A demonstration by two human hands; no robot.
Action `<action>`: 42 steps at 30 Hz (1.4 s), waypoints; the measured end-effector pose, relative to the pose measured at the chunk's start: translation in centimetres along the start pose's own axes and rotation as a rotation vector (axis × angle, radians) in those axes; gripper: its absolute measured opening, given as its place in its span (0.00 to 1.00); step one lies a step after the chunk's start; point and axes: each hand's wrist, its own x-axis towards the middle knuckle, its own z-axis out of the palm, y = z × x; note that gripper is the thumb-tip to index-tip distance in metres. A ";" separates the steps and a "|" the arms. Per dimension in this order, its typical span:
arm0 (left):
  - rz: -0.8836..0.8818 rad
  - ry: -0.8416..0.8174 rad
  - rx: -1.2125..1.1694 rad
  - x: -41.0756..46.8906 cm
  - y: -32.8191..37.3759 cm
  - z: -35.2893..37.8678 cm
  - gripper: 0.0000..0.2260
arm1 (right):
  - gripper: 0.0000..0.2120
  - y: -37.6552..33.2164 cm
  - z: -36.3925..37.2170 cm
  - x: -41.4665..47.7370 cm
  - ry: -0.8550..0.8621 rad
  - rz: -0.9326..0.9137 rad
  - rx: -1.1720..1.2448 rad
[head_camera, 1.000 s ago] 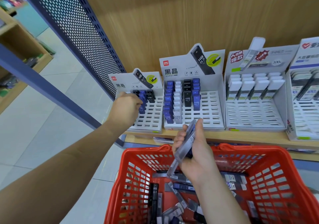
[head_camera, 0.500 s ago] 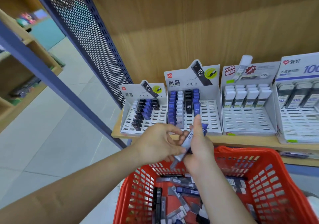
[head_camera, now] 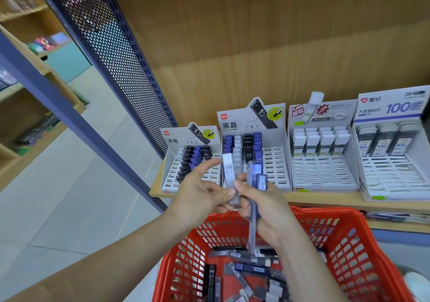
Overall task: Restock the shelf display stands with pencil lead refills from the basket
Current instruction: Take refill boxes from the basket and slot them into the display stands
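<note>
Hands meet above the near rim of the red basket (head_camera: 325,216), in front of the wooden shelf (head_camera: 337,203). Left hand (head_camera: 200,192): thumb and curled fingers (head_camera: 221,207) pinch the lower part of a clear refill case (head_camera: 228,173) marked HB 0.7, which stands upright; the index finger is stretched out toward the stands. Right hand (head_camera: 270,208): fingers closed round a bunch of blue refill cases (head_camera: 257,177), thumb just beside the clear refill case; a long pale piece hangs from this grip down into the basket. Loose refills (head_camera: 249,266), black, blue and clear, lie jumbled on the basket floor. Four display stands sit side by side on the shelf:
- The small left stand (head_camera: 172,139) is part-filled with black and blue cases.
- The second stand (head_camera: 277,169) has four columns at the back.
- The third stand (head_camera: 325,177) has white-capped cases in its back rows.
- The fourth stand (head_camera: 395,180) holds larger dark cases.
</note>
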 end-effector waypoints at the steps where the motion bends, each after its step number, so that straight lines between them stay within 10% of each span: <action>1: -0.014 -0.040 0.011 0.1 0.0 0.1 0.31 | 0.08 -0.1 -0.3 -0.1 -0.010 -0.017 -0.046; 5: -0.029 -0.117 0.156 1.2 0.3 0.1 0.32 | 0.08 -0.9 -1.8 0.0 -0.051 -0.057 -0.316; 11: 0.012 -0.079 0.221 3.2 2.3 -0.1 0.05 | 0.06 -1.7 -3.8 0.5 -0.113 -0.055 -0.506; 19: 0.133 0.159 0.392 7.6 2.2 -0.9 0.03 | 0.13 -1.3 -8.0 1.3 0.229 0.018 0.663; 24: 0.266 0.181 0.375 11.2 3.3 1.9 0.04 | 0.15 -2.0 -8.9 1.8 0.262 0.023 0.849; 28: 0.401 0.198 0.478 15.0 3.8 4.6 0.05 | 0.40 -1.9 -9.7 2.4 0.204 -0.004 0.888; 32: 0.478 0.188 0.712 17.9 3.1 6.6 0.08 | 0.17 -2.6 -10.0 2.9 0.304 0.044 0.820; 38: 0.527 0.165 0.887 19.9 2.1 7.6 0.08 | 0.38 -2.5 -10.2 3.5 0.168 0.013 0.826; 42: 0.546 0.149 0.919 20.5 2.2 7.5 0.08 | 0.12 -2.6 -9.8 3.4 0.200 0.038 0.778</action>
